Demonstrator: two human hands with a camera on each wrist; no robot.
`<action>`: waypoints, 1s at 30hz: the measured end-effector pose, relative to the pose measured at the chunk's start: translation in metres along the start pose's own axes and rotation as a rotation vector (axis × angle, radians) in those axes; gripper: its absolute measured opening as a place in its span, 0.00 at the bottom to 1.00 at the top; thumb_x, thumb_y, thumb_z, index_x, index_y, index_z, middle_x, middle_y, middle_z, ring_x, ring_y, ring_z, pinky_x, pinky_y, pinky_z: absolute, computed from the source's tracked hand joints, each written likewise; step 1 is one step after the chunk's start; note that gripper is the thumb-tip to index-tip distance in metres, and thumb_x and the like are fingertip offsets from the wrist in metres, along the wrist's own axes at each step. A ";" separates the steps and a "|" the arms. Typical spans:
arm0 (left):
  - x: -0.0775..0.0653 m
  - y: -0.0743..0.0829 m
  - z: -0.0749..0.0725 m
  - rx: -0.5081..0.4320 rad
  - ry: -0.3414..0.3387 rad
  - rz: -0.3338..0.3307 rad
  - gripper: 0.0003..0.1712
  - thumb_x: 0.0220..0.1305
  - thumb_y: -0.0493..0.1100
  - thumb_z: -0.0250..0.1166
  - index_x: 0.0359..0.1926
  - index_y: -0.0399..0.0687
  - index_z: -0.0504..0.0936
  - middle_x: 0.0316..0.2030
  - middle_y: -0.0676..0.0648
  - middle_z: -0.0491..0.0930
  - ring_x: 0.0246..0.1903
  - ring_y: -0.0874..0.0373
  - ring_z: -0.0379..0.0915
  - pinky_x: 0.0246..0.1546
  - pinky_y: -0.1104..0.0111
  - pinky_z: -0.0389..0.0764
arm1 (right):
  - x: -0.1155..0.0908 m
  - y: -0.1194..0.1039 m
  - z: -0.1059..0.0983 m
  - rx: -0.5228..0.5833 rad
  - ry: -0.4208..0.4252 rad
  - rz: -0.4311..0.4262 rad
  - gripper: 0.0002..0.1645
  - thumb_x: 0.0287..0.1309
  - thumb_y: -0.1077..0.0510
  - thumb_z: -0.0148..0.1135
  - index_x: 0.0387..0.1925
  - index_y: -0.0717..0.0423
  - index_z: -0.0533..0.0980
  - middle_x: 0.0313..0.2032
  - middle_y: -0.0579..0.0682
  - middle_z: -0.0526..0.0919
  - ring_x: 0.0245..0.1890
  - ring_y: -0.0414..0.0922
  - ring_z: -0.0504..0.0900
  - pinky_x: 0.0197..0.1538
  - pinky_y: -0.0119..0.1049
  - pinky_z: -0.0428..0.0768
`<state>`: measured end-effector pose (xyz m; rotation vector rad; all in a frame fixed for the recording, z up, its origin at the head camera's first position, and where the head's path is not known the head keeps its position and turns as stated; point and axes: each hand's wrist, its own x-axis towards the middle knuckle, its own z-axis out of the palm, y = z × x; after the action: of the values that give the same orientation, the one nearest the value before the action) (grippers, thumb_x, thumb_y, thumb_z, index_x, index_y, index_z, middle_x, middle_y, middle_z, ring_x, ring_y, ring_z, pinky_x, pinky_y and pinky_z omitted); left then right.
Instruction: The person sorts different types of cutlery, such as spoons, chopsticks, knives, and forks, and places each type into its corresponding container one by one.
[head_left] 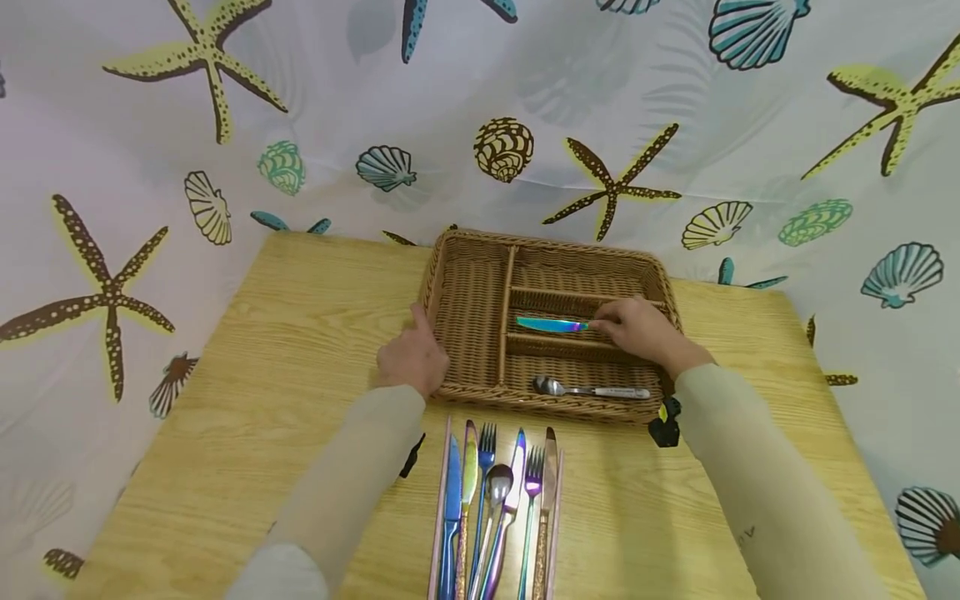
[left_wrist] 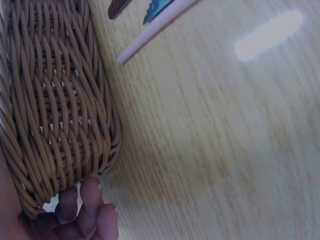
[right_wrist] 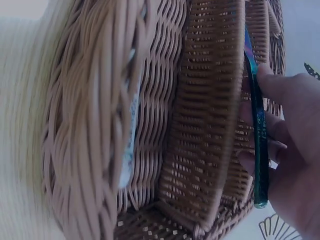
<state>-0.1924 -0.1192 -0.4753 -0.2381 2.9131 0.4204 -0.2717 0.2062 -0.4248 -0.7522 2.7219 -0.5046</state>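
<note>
My right hand (head_left: 637, 329) pinches the handle of an iridescent table knife (head_left: 551, 324) over the middle narrow compartment of a wicker cutlery basket (head_left: 504, 321). In the right wrist view the knife's blue-green handle (right_wrist: 260, 145) lies between thumb and fingers, with the blade running behind a divider. My left hand (head_left: 414, 358) holds the basket's left front corner; its curled fingers (left_wrist: 90, 200) show against the wicker in the left wrist view. A spoon (head_left: 588, 390) with a white patterned handle lies in the front compartment.
In front of the basket, a narrow pink-edged tray (head_left: 557, 508) holds several knives, forks and a spoon (head_left: 497, 487), including a blue knife (head_left: 453, 483) and a purple fork (head_left: 533, 475). Behind the wooden table (head_left: 315, 333) hangs a cloth (head_left: 450, 100) printed with shells and starfish.
</note>
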 end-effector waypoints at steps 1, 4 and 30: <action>0.000 0.000 0.000 -0.003 -0.001 0.001 0.42 0.64 0.49 0.44 0.69 0.42 0.31 0.08 0.49 0.70 0.05 0.60 0.57 0.06 0.66 0.58 | 0.002 -0.001 0.001 0.020 -0.026 0.020 0.14 0.66 0.54 0.50 0.43 0.57 0.78 0.24 0.50 0.78 0.18 0.44 0.69 0.33 0.45 0.70; -0.001 0.000 0.000 -0.010 -0.006 0.001 0.42 0.64 0.48 0.44 0.69 0.42 0.31 0.09 0.49 0.70 0.05 0.60 0.58 0.06 0.66 0.59 | 0.007 -0.005 0.005 0.058 -0.080 0.064 0.17 0.67 0.51 0.48 0.45 0.58 0.77 0.19 0.49 0.74 0.16 0.43 0.66 0.29 0.42 0.69; -0.001 0.001 -0.001 0.016 -0.023 -0.008 0.42 0.64 0.48 0.44 0.68 0.41 0.29 0.08 0.50 0.69 0.05 0.62 0.53 0.05 0.68 0.54 | 0.008 0.003 0.036 -0.123 -0.080 0.259 0.32 0.71 0.47 0.28 0.60 0.66 0.62 0.58 0.68 0.65 0.57 0.63 0.62 0.55 0.61 0.63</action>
<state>-0.1920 -0.1184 -0.4741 -0.2412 2.8907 0.3960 -0.2673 0.1950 -0.4602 -0.4269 2.7389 -0.2460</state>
